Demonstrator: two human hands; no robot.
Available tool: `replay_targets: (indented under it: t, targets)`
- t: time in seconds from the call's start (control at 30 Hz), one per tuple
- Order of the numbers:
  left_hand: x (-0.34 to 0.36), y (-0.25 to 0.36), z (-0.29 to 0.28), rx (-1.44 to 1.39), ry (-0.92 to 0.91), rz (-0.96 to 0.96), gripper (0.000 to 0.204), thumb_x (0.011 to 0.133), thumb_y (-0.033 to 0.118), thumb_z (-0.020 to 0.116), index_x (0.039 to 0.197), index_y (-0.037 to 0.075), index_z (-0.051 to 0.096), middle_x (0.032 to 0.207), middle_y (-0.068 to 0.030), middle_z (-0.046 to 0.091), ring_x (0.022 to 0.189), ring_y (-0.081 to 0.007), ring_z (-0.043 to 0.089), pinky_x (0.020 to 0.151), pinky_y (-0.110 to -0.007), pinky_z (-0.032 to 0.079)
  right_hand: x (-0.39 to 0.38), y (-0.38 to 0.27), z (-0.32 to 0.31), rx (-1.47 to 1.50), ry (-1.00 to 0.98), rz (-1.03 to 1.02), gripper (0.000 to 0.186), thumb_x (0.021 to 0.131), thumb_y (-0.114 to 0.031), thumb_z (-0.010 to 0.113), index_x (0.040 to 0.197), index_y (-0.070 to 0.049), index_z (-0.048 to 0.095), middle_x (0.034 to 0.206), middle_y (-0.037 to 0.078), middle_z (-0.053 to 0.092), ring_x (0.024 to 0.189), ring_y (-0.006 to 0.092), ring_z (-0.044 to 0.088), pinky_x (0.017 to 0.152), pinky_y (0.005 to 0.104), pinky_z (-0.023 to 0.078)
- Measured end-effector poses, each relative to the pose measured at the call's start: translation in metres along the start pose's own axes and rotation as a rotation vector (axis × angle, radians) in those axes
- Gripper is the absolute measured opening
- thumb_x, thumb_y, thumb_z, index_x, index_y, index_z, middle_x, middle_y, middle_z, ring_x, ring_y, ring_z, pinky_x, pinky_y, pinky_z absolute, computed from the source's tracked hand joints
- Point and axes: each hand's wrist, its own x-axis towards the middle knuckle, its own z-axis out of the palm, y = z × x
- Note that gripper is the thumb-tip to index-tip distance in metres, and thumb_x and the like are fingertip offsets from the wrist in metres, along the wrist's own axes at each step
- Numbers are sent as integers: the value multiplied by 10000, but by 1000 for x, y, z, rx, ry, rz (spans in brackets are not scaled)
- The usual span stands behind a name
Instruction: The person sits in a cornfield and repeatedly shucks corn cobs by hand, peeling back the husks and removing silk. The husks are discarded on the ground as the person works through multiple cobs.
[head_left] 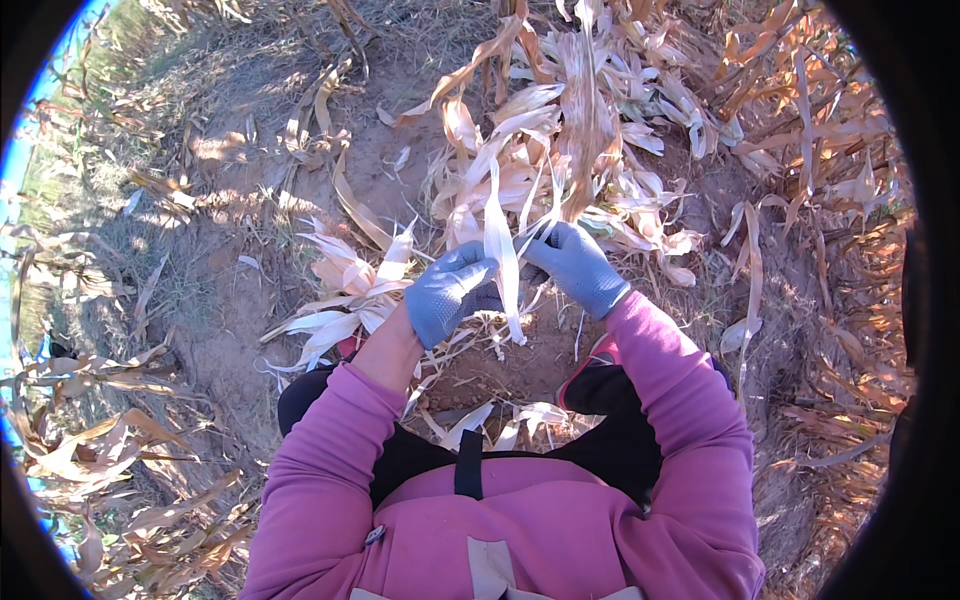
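Observation:
Both my hands wear blue-grey work gloves and are close together in front of my knees. My left hand is closed, its thumb and fingers against a pale dry corn husk that stands up and hangs down between the hands. My right hand pinches thin torn strips of the same husk from the other side. Whether a cob is inside the grip cannot be seen, as fingers and husk cover that spot.
A large heap of dry husks lies just beyond my hands. A smaller husk pile is left of them, on bare brown soil. Dry corn stalks stand along the right, and dry leaves lie at left.

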Motion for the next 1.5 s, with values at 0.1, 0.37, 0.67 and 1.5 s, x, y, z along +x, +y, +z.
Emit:
replay_targets:
  t: [0.1,0.37,0.67,1.5]
  targets:
    - [1,-6,-2,-73,-48,4,293,952,96,498,1226,-8,490,1102,-131,600,985,-246,623,885,-387,527,-1,-5,3,78,-83,34,230,888,-155,578,1002,37,633,848,68,649,713,101,606,698,250,518]
    - [13,5,-26,-55,109,67,261,938,98,512,1163,-32,535,1087,-154,613,986,-265,626,909,-398,517,-2,4,-50,-612,36,-177,354,846,-129,579,1180,-14,557,1016,76,639,886,156,628,801,331,508]
    - [19,-4,-24,378,218,145,121,882,144,620,938,37,615,857,-7,593,803,-93,538,750,-257,451,-10,-17,-11,-216,-116,15,268,863,-237,627,988,-1,652,800,51,645,646,96,601,632,258,502]
    - [8,12,-48,1419,72,-196,443,879,435,510,1065,46,610,941,-178,649,927,-336,615,822,-397,461,-22,-47,-46,-18,120,-84,247,866,-272,654,891,-29,619,742,-17,589,595,41,537,547,193,428]
